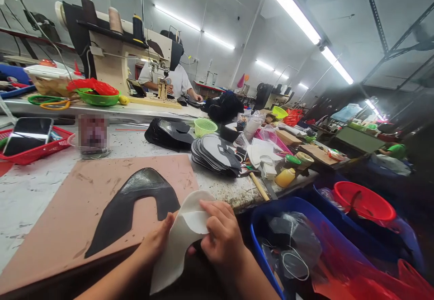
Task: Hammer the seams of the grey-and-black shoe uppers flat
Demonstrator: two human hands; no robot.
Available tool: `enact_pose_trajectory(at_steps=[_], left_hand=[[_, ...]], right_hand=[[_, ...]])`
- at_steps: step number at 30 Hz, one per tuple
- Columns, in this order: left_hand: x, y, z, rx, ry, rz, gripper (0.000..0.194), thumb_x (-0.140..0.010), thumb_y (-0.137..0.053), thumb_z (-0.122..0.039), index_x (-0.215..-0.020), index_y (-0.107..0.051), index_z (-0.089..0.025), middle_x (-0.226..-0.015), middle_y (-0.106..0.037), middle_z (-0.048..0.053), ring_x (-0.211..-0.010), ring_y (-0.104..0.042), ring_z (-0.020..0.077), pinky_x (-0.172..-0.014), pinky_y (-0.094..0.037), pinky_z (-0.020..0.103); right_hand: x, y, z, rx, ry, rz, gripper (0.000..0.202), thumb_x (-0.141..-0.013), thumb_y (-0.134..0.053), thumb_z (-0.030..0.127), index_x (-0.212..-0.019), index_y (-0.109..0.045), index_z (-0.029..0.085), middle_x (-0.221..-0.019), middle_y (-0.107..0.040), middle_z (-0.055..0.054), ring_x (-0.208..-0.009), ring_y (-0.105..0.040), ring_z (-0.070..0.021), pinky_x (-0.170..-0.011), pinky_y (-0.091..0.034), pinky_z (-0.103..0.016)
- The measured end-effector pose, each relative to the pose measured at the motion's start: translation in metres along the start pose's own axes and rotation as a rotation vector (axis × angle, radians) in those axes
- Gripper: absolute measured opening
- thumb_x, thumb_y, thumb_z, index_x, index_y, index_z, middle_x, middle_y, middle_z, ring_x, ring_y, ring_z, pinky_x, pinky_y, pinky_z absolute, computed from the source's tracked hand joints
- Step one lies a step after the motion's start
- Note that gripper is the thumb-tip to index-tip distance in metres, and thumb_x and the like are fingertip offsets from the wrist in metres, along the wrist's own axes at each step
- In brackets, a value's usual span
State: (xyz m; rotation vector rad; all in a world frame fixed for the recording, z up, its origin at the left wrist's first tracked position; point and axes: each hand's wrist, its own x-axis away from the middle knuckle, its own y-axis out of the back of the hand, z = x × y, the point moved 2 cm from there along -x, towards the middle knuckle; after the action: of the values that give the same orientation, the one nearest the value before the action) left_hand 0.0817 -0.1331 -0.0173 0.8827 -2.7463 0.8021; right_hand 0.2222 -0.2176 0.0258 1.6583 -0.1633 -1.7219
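A white, curved shoe-upper piece [171, 259] is held up between my hands at the table's front edge. My left hand [158, 241] grips its left side, with the thumb on the edge and most fingers hidden behind it. On the right, my right hand [222, 230] pinches the piece near its rounded top, where a paler layer or fold shows. A black U-shaped shoe-upper piece [117, 211] lies flat on the pink sheet [61, 227], left of my hands. Beyond them are a stack of grey and black upper pieces [215, 153] and a black pile of similar pieces [167, 132].
A sewing machine [111, 49] stands at the back, with a person in white [183, 80] behind it. A red basket [50, 148] holding a phone [29, 135] is at left. Blue tubs [256, 232] and a yellow bottle [285, 178] are at right, near a wooden handle [259, 187].
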Motion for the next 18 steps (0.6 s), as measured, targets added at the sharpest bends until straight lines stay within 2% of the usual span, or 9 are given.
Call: enact_pose_trajectory(at_steps=[4,10,13,15,18], left_hand=[[-0.009,0.002,0.004,0.041,-0.034,0.09,0.091,-0.064,-0.044,-0.083,-0.124,-0.051,-0.014,-0.069,-0.069,0.006,-0.048,-0.058,0.0174,-0.043,-0.043,0.024],[-0.018,0.01,0.008,0.086,-0.067,0.009,0.088,-0.064,-0.05,-0.08,-0.121,-0.054,-0.014,-0.085,-0.07,0.009,-0.082,-0.064,0.0261,-0.061,-0.047,0.027],[-0.02,0.014,0.009,0.069,-0.093,-0.036,0.086,-0.064,-0.052,-0.078,-0.121,-0.054,-0.013,-0.089,-0.07,0.01,-0.088,-0.063,0.027,-0.067,-0.048,0.028],[-0.02,0.015,0.01,0.049,-0.093,-0.047,0.082,-0.063,-0.061,-0.072,-0.12,-0.055,-0.013,-0.089,-0.07,0.009,-0.087,-0.063,0.0271,-0.065,-0.048,0.028],[-0.019,0.012,0.008,0.068,-0.024,-0.033,0.076,-0.058,-0.078,-0.05,-0.12,-0.054,-0.013,-0.084,-0.07,0.008,-0.078,-0.065,0.0263,-0.055,-0.047,0.025]], right_hand=[[0.003,0.005,0.005,-0.147,0.05,0.172,0.032,-0.053,-0.04,0.011,-0.081,-0.052,0.021,-0.106,-0.068,-0.009,-0.106,-0.059,-0.0214,-0.09,-0.044,-0.037],[0.011,0.021,0.019,-0.275,-0.024,0.361,0.047,-0.052,-0.04,0.011,-0.094,-0.058,0.018,-0.102,-0.07,-0.008,-0.101,-0.063,-0.0189,-0.091,-0.044,-0.033],[0.011,0.031,0.024,-0.314,-0.082,0.453,0.05,-0.053,-0.041,0.009,-0.098,-0.059,0.018,-0.1,-0.07,-0.008,-0.1,-0.063,-0.019,-0.092,-0.044,-0.032],[0.01,0.035,0.026,-0.347,-0.114,0.5,0.051,-0.053,-0.042,0.008,-0.1,-0.06,0.018,-0.097,-0.071,-0.007,-0.101,-0.063,-0.019,-0.092,-0.043,-0.032],[0.011,0.041,0.03,-0.432,-0.165,0.5,0.045,-0.053,-0.042,0.007,-0.093,-0.06,0.019,-0.093,-0.071,-0.006,-0.098,-0.063,-0.0188,-0.091,-0.044,-0.031]])
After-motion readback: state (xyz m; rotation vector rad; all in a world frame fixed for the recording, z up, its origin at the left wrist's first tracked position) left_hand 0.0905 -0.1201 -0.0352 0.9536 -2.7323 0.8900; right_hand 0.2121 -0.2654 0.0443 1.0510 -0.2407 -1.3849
